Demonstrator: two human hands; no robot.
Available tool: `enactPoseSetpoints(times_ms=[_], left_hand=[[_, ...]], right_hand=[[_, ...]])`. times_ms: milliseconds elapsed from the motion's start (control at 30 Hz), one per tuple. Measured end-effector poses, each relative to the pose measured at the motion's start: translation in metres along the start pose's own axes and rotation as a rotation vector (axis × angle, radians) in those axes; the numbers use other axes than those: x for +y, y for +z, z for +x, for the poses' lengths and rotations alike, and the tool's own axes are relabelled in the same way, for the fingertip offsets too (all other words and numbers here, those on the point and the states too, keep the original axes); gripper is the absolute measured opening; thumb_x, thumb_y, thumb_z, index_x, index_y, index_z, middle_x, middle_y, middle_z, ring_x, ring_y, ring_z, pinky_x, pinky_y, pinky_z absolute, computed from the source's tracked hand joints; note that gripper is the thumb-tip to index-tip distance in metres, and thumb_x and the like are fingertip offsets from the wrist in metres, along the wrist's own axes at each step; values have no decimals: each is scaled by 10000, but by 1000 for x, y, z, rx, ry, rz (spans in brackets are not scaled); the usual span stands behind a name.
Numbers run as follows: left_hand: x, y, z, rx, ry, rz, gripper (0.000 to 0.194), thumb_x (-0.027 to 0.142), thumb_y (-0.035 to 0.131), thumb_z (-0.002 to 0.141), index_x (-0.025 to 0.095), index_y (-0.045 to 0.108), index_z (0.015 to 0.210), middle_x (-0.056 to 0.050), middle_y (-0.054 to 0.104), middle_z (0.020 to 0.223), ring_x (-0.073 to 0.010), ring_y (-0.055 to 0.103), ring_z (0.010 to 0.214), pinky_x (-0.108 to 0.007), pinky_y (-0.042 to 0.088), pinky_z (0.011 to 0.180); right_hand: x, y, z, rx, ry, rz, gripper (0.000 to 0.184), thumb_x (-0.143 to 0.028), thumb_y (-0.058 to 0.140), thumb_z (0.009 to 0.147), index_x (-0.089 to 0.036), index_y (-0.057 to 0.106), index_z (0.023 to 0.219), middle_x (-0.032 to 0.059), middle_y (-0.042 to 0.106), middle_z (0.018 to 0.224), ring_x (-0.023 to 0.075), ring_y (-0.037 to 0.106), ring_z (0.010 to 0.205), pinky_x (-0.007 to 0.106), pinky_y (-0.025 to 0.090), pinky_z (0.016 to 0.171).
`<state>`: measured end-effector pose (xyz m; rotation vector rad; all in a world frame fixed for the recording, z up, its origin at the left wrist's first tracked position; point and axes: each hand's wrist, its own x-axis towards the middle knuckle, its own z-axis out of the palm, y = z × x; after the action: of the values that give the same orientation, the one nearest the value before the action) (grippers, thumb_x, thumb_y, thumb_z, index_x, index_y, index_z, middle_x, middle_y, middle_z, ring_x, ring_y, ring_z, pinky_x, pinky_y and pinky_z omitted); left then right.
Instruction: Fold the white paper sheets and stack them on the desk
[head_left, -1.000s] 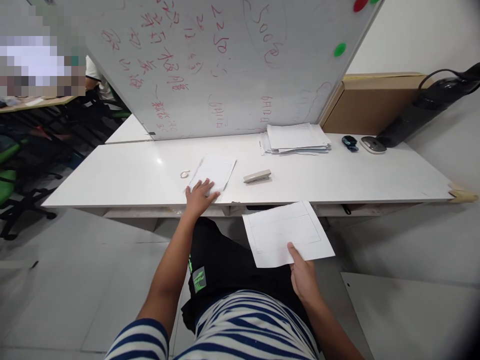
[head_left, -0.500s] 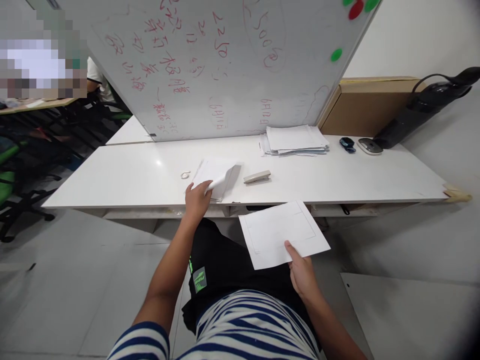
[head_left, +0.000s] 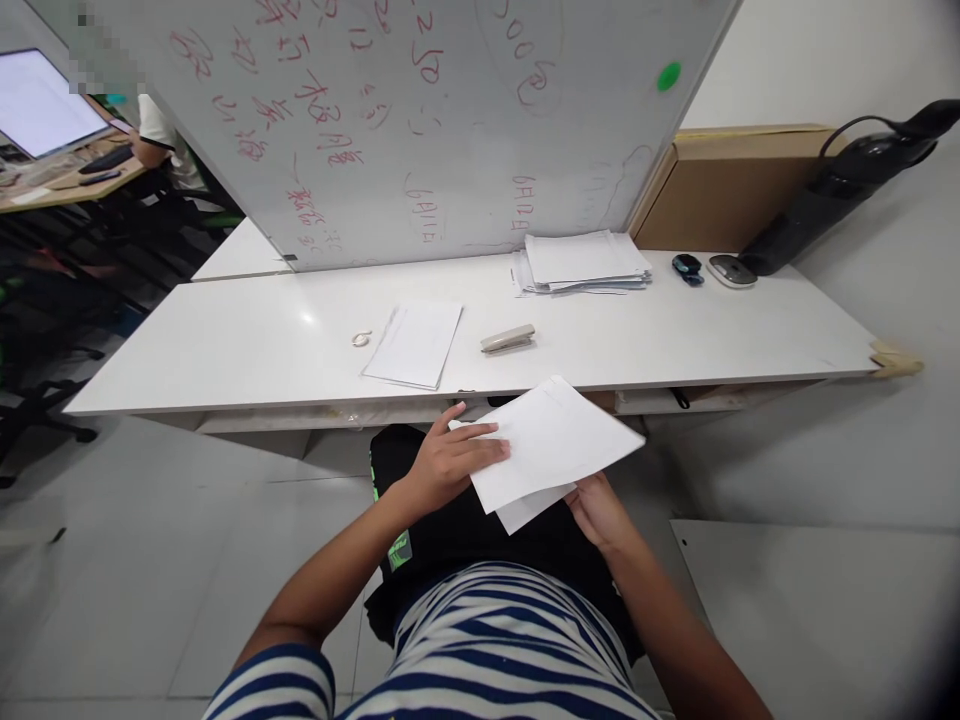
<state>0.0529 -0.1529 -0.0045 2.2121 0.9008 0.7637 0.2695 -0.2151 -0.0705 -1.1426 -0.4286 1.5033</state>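
My left hand [head_left: 444, 462] grips the left side of a sheet of white paper [head_left: 559, 440] over my lap, its fingers on top and its thumb hidden. Under that sheet, a second white sheet [head_left: 531, 510] juts out at the near edge, turned at a slightly different angle. My right hand [head_left: 600, 508] holds the papers from the near right side, with its fingertips hidden beneath them. On the desk in front lies a small stack of paper [head_left: 416, 345], and to its right a beige stapler [head_left: 508, 339].
Along the back of the white desk [head_left: 262, 350] stands a whiteboard [head_left: 442, 150]. A thicker paper pile [head_left: 585, 262], a dark watch-like item [head_left: 687, 268], a mouse [head_left: 732, 271], a cardboard box [head_left: 739, 195] and a black bottle [head_left: 840, 195] sit rightward. A small white ring-shaped item [head_left: 361, 339] lies left.
My left hand has brought a sheet from the small desk stack rightward, over the paper in my right hand. The stack now lies flat. The view has tilted slightly down.
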Motion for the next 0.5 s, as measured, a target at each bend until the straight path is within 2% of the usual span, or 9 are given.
enactPoseSetpoints(times_ms=[133, 233, 300, 333, 400, 433, 500], left_hand=[[4, -2, -2, -67, -73, -57, 298, 467, 644, 798, 328, 707, 1055, -45, 693, 1120, -271, 475, 1278, -491, 73, 1169], [3, -3, -9, -49, -64, -35, 689, 604, 779, 563, 316, 649, 1175, -93, 540, 1349, -356, 270, 1389, -526, 31, 1153], [0, 2, -18, 32, -92, -56, 954, 714, 763, 438, 308, 565, 1279, -100, 374, 1480, -397, 112, 1421, -549, 44, 1142], [-2, 7, -24, 98, -125, -93, 1047, 778, 711, 430, 304, 499, 1340, -92, 278, 1529, -399, 47, 1427, -549, 54, 1141], [-3, 21, -33, 269, -239, -249, 1106, 868, 557, 516, 302, 335, 1440, -68, 115, 1578, -366, -9, 1436, -522, 93, 1150], [-3, 28, -37, 349, -327, -371, 1061, 865, 497, 593, 305, 267, 1464, -62, 86, 1583, -341, 15, 1441, -499, 132, 1154], [1, 42, -40, 408, -547, -697, 882, 766, 467, 753, 305, 235, 1469, -73, 170, 1568, -304, 170, 1429, -465, 245, 1136]], right_hand=[[-16, 11, -9, -119, -50, -20, 557, -503, 662, 784, -296, 547, 1287, 28, 504, 1391, 251, 469, 1278, 434, 396, 1054], [-29, 19, -15, -136, -85, -42, 586, -534, 631, 799, -314, 505, 1328, 13, 468, 1421, 242, 436, 1305, 424, 387, 1062], [-33, 21, -17, -135, -98, -53, 599, -543, 628, 798, -317, 496, 1337, 10, 470, 1420, 243, 434, 1306, 419, 388, 1062], [-34, 21, -17, -136, -102, -55, 598, -542, 627, 800, -320, 494, 1338, 8, 474, 1418, 244, 436, 1305, 418, 390, 1061], [-32, 19, -15, -143, -122, -46, 586, -528, 622, 811, -327, 486, 1344, 4, 472, 1420, 241, 433, 1307, 420, 385, 1067], [-31, 18, -14, -140, -143, -38, 578, -518, 622, 815, -330, 484, 1345, 3, 472, 1420, 239, 432, 1307, 423, 379, 1072], [-25, 17, -12, -132, -186, -28, 568, -500, 631, 815, -334, 489, 1340, 2, 477, 1417, 237, 434, 1306, 427, 365, 1083]])
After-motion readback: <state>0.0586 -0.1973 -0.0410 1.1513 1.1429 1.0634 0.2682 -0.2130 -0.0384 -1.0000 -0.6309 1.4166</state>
